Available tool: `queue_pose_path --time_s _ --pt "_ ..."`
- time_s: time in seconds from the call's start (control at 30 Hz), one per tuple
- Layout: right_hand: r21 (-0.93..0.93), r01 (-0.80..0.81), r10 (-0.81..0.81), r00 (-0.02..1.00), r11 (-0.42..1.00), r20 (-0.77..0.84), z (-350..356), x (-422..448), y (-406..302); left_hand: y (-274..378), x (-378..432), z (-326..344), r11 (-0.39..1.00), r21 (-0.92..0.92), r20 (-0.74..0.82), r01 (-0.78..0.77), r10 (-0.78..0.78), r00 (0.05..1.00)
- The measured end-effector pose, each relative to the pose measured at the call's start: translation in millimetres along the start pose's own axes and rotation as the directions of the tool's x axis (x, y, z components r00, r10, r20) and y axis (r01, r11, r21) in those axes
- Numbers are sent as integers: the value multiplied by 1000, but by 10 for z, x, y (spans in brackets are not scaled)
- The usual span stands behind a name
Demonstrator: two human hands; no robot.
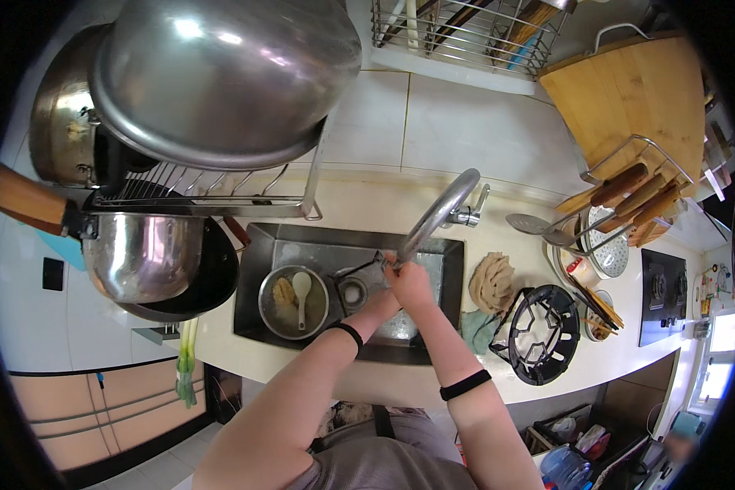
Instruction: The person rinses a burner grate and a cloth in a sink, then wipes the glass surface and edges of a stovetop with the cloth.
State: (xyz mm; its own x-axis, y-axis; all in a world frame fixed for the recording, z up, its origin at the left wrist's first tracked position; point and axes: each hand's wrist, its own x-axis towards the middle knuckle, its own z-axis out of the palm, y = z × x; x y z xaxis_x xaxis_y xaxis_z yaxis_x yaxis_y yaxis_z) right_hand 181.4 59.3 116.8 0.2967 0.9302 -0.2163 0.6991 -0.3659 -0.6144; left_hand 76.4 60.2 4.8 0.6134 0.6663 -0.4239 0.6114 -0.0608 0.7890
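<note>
Under the curved metal faucet, my left hand and my right hand are close together over the dark sink. A thin black object sticks out leftward near my fingertips; which hand holds it, and what it is, I cannot tell. The fingers of both hands are partly hidden by the faucet and by each other. To the left in the sink stands a round metal pot with cloudy liquid, a white spoon and a tan scrubber-like thing. The sink drain shows beside it.
Right of the sink lie a crumpled beige cloth, a green cloth and a black burner grate. Utensils, bowls and a wooden cutting board stand beyond. Pans and a large metal basin are on a rack at upper left.
</note>
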Motion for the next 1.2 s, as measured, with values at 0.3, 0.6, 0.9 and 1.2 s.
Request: queue_pose_path --time_s 0.3,0.6,0.9,1.2 --pt "214 9 -20 998 977 53 -493 -362 306 307 57 77 974 -98 -58 206 -212 975" --pt "403 -54 34 998 914 57 -286 -325 500 366 -18 162 653 -746 -24 131 -224 974" --pt "332 5 3 1000 943 -24 -216 -313 470 40 104 165 544 -791 116 278 -314 942" --pt "89 -27 29 999 996 -17 -521 -463 344 -337 -86 -41 668 -660 49 344 -418 907"
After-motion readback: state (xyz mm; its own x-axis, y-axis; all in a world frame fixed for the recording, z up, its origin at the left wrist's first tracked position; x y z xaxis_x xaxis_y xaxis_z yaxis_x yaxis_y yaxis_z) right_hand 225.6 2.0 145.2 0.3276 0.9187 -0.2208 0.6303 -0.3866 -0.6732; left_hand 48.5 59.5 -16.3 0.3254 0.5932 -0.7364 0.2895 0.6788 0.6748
